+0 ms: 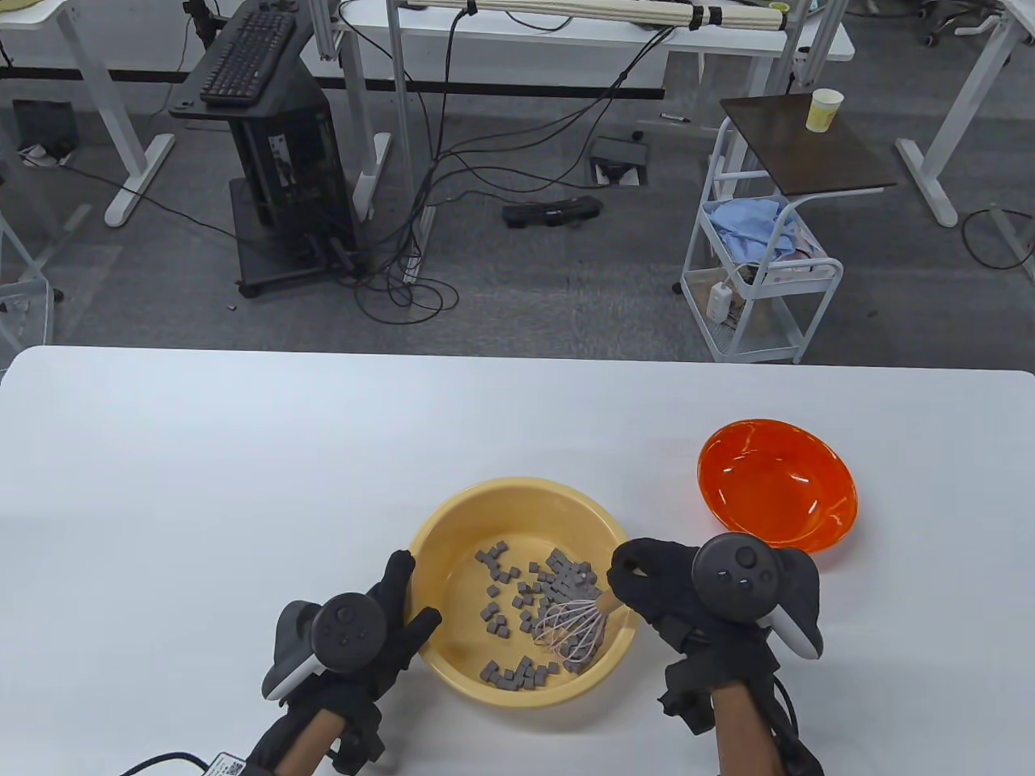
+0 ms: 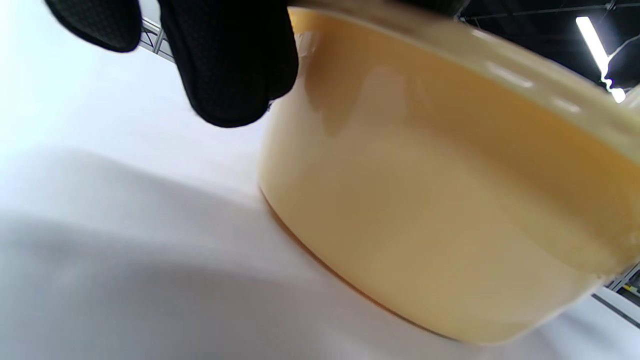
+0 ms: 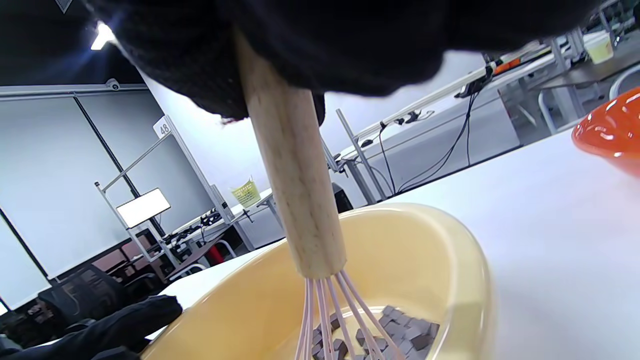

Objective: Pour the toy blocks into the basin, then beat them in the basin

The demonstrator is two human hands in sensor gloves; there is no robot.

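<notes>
A yellow basin stands on the white table and holds several small grey toy blocks. My right hand grips the wooden handle of a whisk, whose pink wires dip among the blocks at the basin's right side. My left hand holds the basin's left rim, fingers over the edge. In the left wrist view the basin's outer wall fills the frame, with my gloved fingers beside it. In the right wrist view the basin curves around the blocks.
An orange bowl, with nothing in it, sits tilted to the right of the basin, close to my right hand. Bare white table stretches to the left and behind. Desks, cables and a cart stand beyond the table's far edge.
</notes>
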